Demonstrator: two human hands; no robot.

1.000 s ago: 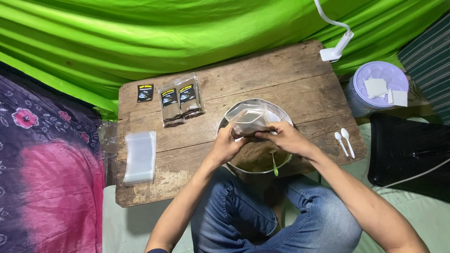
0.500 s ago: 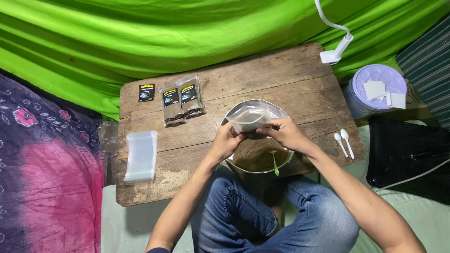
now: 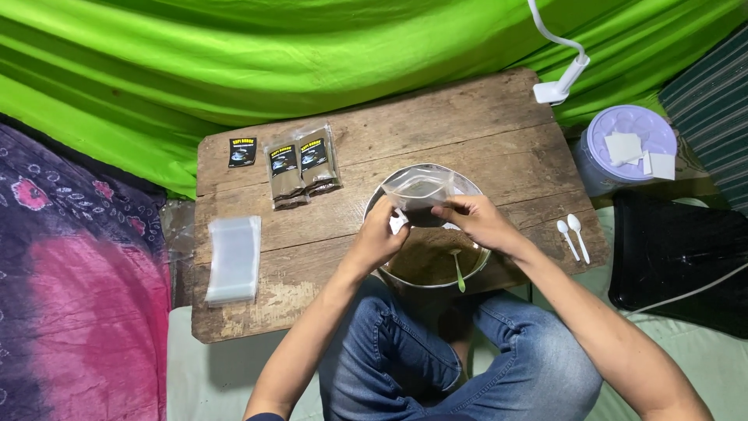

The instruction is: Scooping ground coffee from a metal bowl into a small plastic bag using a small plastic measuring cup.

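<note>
Small clear plastic pouch (image 3: 418,195), seemingly part-filled, pinched by left hand (image 3: 382,236) and right hand (image 3: 475,221) above round metal bowl (image 3: 428,261), could spill if tilted.

- Round metal bowl (image 3: 477,267) of brown powder sits at the near edge of the worn wooden table (image 3: 467,132).
- Left hand (image 3: 379,236) and right hand (image 3: 477,221) pinch a small clear plastic pouch (image 3: 418,195) above the bowl.
- Green spoon (image 3: 457,269) rests in the bowl.
- Stack of clear bags (image 3: 233,259) lies far left of the bowl.
</note>
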